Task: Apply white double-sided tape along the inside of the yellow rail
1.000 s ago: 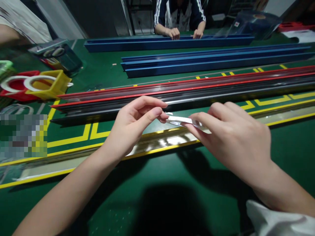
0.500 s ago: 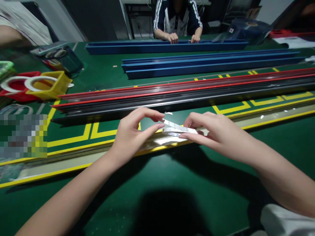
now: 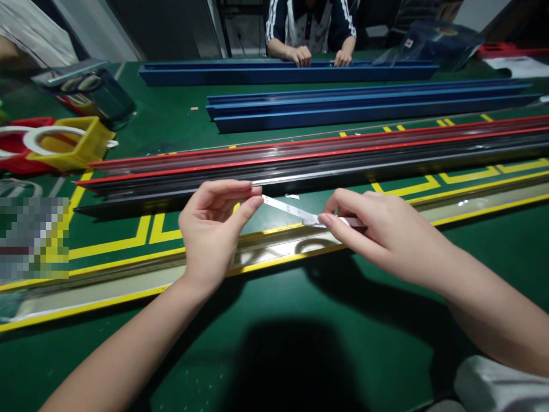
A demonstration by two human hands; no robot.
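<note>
A white tape strip [image 3: 288, 207] with faint print on it stretches slantwise between my two hands. My left hand [image 3: 210, 229] pinches its upper left end between thumb and fingertips. My right hand [image 3: 377, 229] is closed on a flat white bundle, seen nearly edge-on, which looks like the tape's roll; my fingers cover much of it. Both hands are held over a long channel profile with yellow edges [image 3: 107, 290], which lies across the green table. A curved shadow shows inside the channel below the tape.
Beyond the channel lie black profiles [image 3: 240, 190] and a red profile [image 3: 300, 150]. Farther back are blue profiles [image 3: 274, 75], where another person's hands [image 3: 302, 56] rest. A yellow basket [image 3: 96, 140] with white rolls and a container of tools [image 3: 98, 94] stand at left.
My left hand has moved left and slightly up with the strip's end, so a longer, straighter length of tape shows. My right hand stays in nearly the same place.
</note>
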